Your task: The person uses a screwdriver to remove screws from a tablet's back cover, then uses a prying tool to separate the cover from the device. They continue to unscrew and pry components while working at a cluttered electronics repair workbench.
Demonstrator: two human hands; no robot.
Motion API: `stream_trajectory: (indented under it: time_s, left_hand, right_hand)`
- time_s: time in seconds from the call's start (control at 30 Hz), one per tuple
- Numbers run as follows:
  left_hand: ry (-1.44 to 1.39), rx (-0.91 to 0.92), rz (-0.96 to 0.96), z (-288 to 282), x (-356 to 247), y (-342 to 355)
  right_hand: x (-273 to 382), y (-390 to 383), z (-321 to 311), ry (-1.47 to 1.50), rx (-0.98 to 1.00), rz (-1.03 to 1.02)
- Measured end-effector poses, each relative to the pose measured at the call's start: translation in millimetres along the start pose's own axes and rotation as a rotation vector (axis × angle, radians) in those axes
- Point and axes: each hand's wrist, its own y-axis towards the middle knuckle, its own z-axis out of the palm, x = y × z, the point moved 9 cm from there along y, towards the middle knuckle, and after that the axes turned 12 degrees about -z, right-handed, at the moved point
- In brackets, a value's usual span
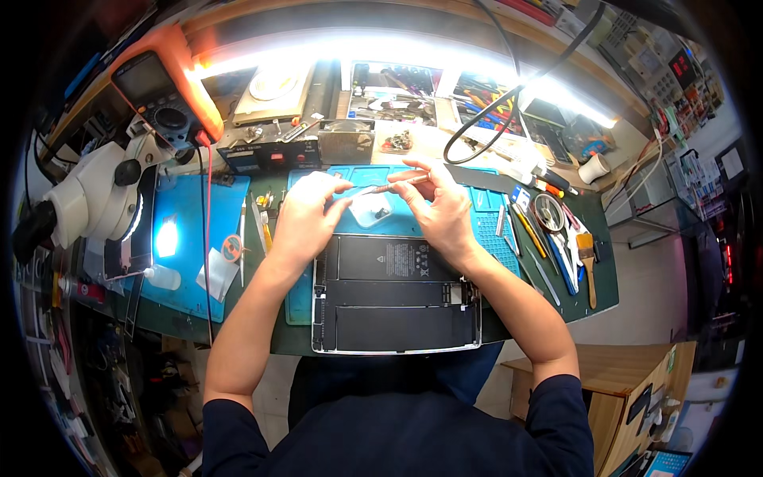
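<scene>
An opened tablet (397, 294), its black battery cells showing, lies in front of me on the bench. Above its far edge, my right hand (441, 208) grips a slim pen-shaped tool (383, 189) that points left. Facing it, my left hand (310, 211) has thumb and forefinger bent together around the tool's pale tip end. Whatever sits between those fingertips is too small to make out. Just under the tool, a small clear tray (372, 211) with a little grey piece in it rests on the blue mat (300, 298).
On the left stand an orange multimeter (168, 95), a white microscope (87, 191) and a small bottle (163, 277). Screwdrivers, tape and a brush (586, 262) lie to the right. A black cable (520, 87) loops over the back. Bins of tools (485, 99) line the rear.
</scene>
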Motion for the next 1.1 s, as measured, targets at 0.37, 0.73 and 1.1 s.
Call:
stream_trajectory:
  time_s: [0.37,0.73,1.1]
  left_hand:
    - [-0.077,0.016,0.012,17.8,-14.5,4.1]
    - [-0.033,0.049,0.015,18.1,-24.1,2.2]
    - [-0.133,0.124,0.012,22.3,-48.4,-15.7]
  right_hand:
    - [2.4,-0.8,-12.9,-0.001,-0.045,-0.038]
    - [7.9,-5.7,-21.2,-0.008,-0.022,-0.005]
    - [33.7,-28.7,-44.3,0.044,-0.016,0.019]
